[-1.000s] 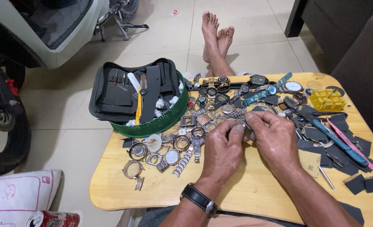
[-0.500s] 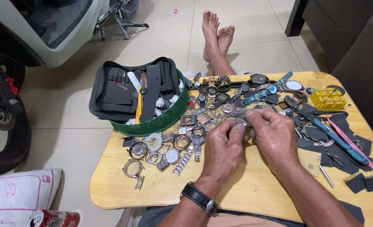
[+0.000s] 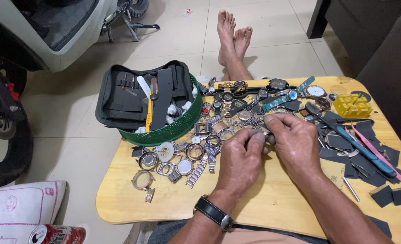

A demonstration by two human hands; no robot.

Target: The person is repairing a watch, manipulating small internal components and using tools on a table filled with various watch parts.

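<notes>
The small metal watch part (image 3: pixel 264 134) sat pinched between your two hands, just above the middle of the table (image 3: pixel 273 203), at the near edge of the scattered watch pieces; it was too small and too covered by your fingers to tell exactly what it was. Your left hand (image 3: pixel 241 160), the one wearing the black wristwatch (image 3: pixel 213 213), had its grip pressed together on the part from the left with thumb and forefinger, while your right hand (image 3: pixel 295 142) closed its fingertips on it from the right, so both grips were pinching the same piece. To handle such a piece well, you would do best to keep your wrists resting on the wood and the part low over the table, so a slip dropped it onto bare wood rather than into the heap. Just beyond your hands lay the metal link bracelets (image 3: pixel 250 121), and to the left the empty watch cases (image 3: pixel 182 156). Further off stood the green basket (image 3: pixel 178 129) holding a black tool pouch (image 3: pixel 132 97), and to the right the blue-handled tool (image 3: pixel 358 147) and pink tweezers (image 3: pixel 377 151) lay beside a yellow block (image 3: pixel 353 105).
</notes>
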